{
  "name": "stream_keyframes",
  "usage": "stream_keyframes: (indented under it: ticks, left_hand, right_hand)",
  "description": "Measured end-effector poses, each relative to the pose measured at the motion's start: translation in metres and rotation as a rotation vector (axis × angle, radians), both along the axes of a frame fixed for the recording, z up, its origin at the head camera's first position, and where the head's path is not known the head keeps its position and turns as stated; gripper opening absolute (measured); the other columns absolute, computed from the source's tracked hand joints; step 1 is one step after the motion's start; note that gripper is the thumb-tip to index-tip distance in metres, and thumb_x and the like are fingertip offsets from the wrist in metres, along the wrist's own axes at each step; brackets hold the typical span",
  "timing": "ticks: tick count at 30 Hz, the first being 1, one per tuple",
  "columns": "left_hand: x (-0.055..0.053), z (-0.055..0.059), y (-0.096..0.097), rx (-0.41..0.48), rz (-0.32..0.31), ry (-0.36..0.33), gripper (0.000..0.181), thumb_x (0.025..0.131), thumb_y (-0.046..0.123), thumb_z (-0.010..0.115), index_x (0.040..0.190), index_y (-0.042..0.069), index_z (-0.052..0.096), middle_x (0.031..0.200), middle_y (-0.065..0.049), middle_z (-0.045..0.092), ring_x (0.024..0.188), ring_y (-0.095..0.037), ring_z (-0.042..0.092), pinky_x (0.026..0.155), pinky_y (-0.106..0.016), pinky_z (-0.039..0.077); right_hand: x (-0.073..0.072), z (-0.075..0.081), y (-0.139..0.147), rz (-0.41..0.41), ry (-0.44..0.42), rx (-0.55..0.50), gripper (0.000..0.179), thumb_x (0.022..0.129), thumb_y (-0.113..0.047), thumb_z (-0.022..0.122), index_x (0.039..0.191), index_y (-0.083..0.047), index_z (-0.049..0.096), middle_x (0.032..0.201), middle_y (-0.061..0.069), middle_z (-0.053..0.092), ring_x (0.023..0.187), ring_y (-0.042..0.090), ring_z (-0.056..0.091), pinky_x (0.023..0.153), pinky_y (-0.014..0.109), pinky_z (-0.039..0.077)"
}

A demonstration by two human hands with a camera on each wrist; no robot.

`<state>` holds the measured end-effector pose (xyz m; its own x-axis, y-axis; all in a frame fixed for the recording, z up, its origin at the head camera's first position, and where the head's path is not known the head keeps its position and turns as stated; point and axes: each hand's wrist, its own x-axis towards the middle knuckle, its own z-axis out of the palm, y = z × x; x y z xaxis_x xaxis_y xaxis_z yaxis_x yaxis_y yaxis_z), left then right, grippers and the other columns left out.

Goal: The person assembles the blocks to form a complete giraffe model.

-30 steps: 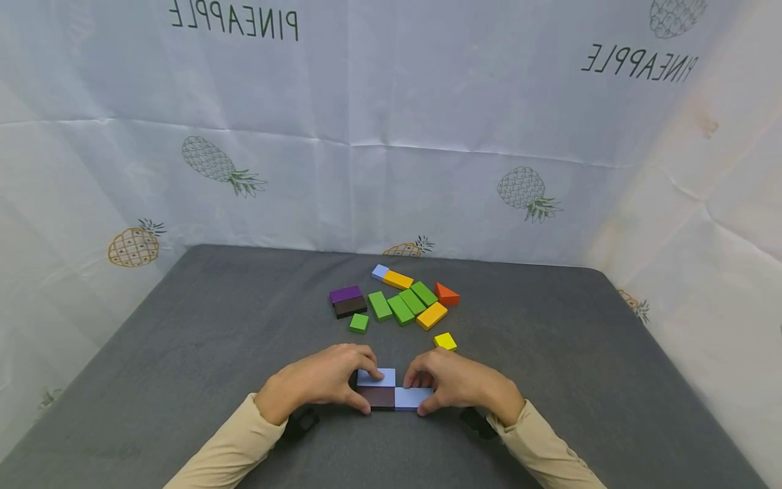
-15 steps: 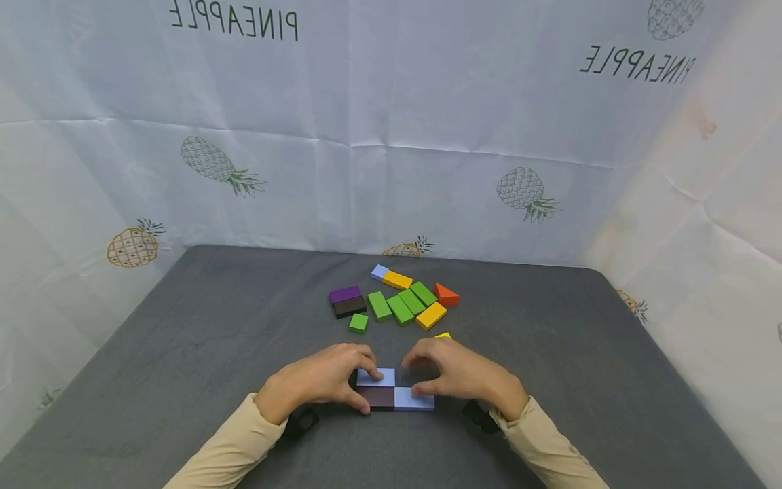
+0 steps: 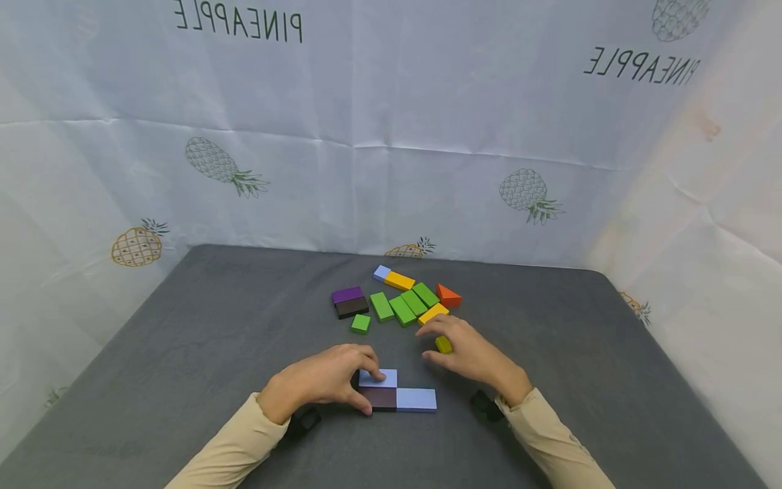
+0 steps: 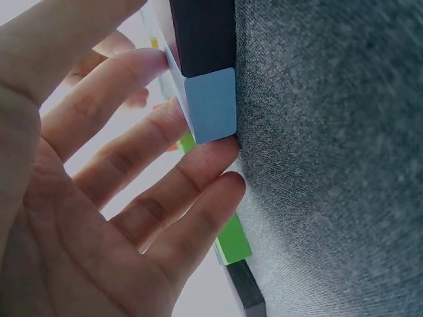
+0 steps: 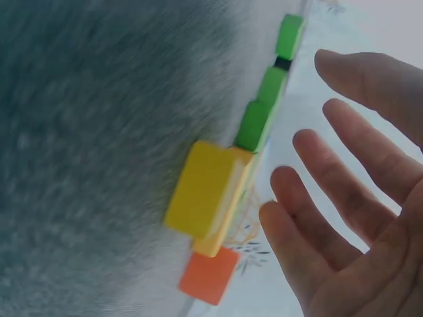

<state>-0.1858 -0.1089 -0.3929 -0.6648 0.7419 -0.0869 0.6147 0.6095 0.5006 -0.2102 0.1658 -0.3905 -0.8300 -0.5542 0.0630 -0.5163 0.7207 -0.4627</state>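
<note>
In the head view a dark brown block (image 3: 381,399) lies near the table's front, with one light blue block (image 3: 389,375) against its far side and another light blue block (image 3: 416,400) at its right end. My left hand (image 3: 324,375) spans the left pair, thumb at the brown block's front edge, a fingertip on top of the far blue one. The left wrist view shows fingertips around the end of the blue block (image 4: 213,105). My right hand (image 3: 470,352) hovers with parted fingers by a yellow block (image 3: 443,345); in the right wrist view its fingers are apart from it.
Farther back lie several green blocks (image 3: 403,311), an orange-yellow block (image 3: 432,313), a red-orange triangle (image 3: 449,296), and a purple block (image 3: 347,295) beside a dark one (image 3: 351,308). A blue and yellow pair (image 3: 397,280) lies behind them. Pineapple-print cloth (image 3: 366,197) hangs behind the grey table.
My right hand has let go of the right light blue block and moved away and to the right, over the yellow block. The left hand stays where it was.
</note>
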Motion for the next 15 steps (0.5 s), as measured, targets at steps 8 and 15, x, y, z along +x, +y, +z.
stream_keyframes:
  ticks: [8,15]
  left_hand:
    - [0.001,-0.002,0.000,0.004,0.003,-0.002,0.042,0.076,0.033,0.086,0.114,0.016,0.075,0.114,0.006,0.065,0.107,-0.009,0.059,0.096,-0.034,0.050]
    - [-0.001,-0.001,-0.001,0.009,0.009,-0.030,0.042,0.077,0.033,0.086,0.114,0.016,0.075,0.115,0.006,0.064,0.107,-0.010,0.059,0.097,-0.036,0.050]
  right_hand:
    - [-0.021,-0.010,0.007,0.001,0.071,-0.005,0.031,0.088,-0.017,0.075,0.118,-0.007,0.069,0.120,0.008,0.065,0.117,0.030,0.057,0.102,0.054,0.045]
    - [-0.036,-0.015,0.011,-0.013,0.056,0.023,0.032,0.091,-0.013,0.069,0.122,-0.005,0.068,0.131,0.016,0.059,0.124,0.036,0.053,0.105,0.056,0.043]
